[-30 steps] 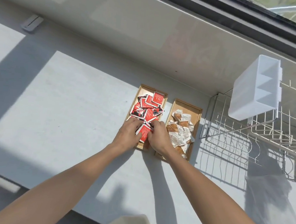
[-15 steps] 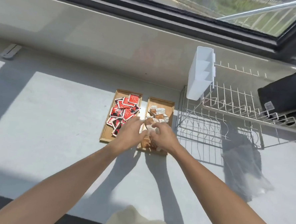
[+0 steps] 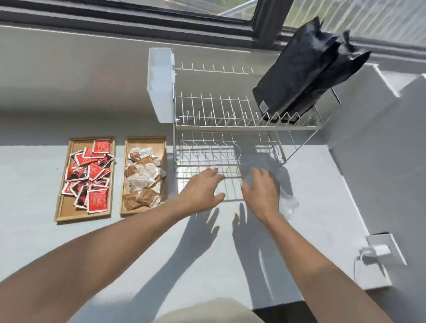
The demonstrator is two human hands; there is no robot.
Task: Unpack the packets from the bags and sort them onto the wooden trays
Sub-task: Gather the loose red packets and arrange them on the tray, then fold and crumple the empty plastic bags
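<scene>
While hands [image 3: 232,187] hover empty, wooden trays [image 3: 62,202] lengthwise toward window.

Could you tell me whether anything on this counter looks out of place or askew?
Two black bags sit tilted in the dish rack, an odd spot. Some red packets overhang the left tray. A crumpled clear bag lies by the right hand.

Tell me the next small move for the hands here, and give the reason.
Probably close the right hand on the clear plastic bag lying beside it at the foot of the wire rack. Both hands are open and empty, the left hand too. The red packets and brown packets already lie on separate wooden trays.
</scene>
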